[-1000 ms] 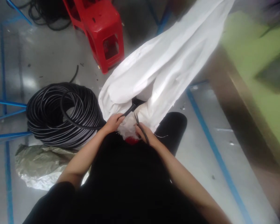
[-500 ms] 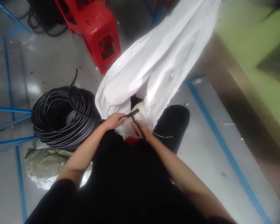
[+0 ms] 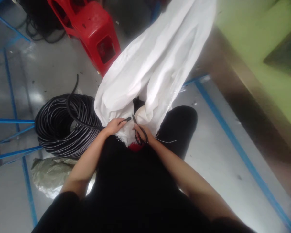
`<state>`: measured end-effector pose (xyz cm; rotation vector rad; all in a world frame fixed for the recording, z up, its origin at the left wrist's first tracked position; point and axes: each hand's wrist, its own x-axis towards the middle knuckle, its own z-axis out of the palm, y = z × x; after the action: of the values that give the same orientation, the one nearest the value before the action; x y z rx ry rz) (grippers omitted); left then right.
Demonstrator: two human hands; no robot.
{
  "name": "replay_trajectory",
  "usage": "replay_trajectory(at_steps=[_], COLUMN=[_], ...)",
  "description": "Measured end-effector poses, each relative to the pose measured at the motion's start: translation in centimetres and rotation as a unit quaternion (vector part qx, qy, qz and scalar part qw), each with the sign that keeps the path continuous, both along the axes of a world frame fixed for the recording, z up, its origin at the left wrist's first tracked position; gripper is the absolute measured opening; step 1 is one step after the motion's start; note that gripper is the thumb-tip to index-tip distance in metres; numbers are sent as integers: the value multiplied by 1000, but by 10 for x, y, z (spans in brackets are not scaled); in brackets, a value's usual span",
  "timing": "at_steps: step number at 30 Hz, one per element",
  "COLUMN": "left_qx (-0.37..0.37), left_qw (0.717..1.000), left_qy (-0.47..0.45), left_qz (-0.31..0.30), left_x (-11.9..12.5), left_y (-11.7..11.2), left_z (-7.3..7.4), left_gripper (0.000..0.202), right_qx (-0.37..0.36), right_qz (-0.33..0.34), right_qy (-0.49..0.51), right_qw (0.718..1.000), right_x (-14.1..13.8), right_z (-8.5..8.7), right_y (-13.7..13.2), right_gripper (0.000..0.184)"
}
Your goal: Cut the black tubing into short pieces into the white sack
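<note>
My left hand (image 3: 114,126) is closed round the end of a black hose or cable (image 3: 128,119), and a short tip sticks out past the fingers. That length runs back to a large black coil (image 3: 70,145) on the floor at left. In my right hand (image 3: 144,130) is a pair of scissors (image 3: 134,118) with black handles, its blades pointing up beside the cut tip, a small gap apart from it. Under both hands lies the frayed mouth of a white woven sack (image 3: 140,77), spread across my lap.
Stacked red plastic stools (image 3: 94,26) stand beyond the sack. A crumpled greenish-grey bag (image 3: 50,174) lies below the coil. Blue tape (image 3: 235,142) marks the grey floor, and a green surface (image 3: 257,35) is at upper right.
The hose or cable end that stuck out past the scissor blades is now much shorter. The cut-off piece is not visible. The scissors have moved away from the tip, and the view has shifted slightly.
</note>
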<state>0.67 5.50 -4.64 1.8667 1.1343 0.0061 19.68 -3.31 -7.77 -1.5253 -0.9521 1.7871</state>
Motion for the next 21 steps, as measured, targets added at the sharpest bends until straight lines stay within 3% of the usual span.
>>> replay_trajectory(at_steps=[5,10,15,21], left_qx=[7,-29,-68,-5], left_qw=[998,992,992,1000], left_qy=[-30,-61,-66,-1], left_qz=[51,106,79,-5], left_x=[2,4,5,-3], left_y=[2,2,0,4], left_z=[-5,-7,-6,4], left_gripper=[38,40,38,36], right_qx=[27,54,60,41], right_qz=[31,83,96,61], right_qy=[56,2,-29,-12], right_qw=[998,995,993,997], right_x=[1,3,3,5], right_z=[1,-1,-4,-2], right_y=[-1,-4,-5,-5], right_gripper=[52,48,46,49])
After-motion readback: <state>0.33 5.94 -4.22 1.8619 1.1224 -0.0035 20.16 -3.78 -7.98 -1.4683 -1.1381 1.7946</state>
